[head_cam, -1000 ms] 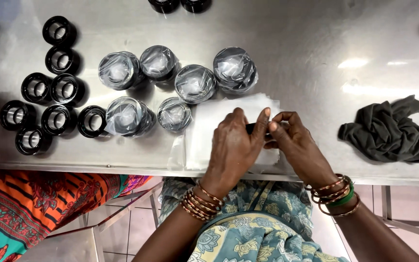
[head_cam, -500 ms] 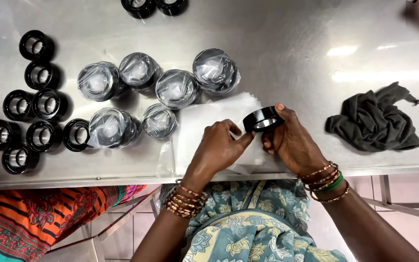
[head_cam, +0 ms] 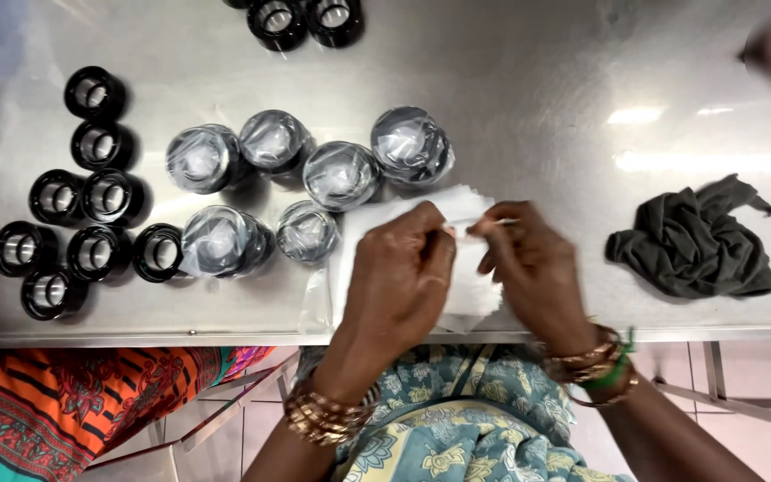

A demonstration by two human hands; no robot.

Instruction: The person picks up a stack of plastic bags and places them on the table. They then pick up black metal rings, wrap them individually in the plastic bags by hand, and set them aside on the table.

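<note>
Honestly, both hands, left (head_cam: 401, 272) and right (head_cam: 528, 268), were pinching one thin plastic bag (head_cam: 475, 230) off the stack (head_cam: 479, 299) beneath, and grabbing two stuck together looked easy.

1 head camera looks straight down, close, at the steel table (head_cam: 528, 80).

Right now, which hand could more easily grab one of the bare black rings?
Probably the left hand. The bare black rings lie on its side of the table, while the right hand sits farther off, toward the dark cloth. Both pinch the stack of white sheets.
</note>
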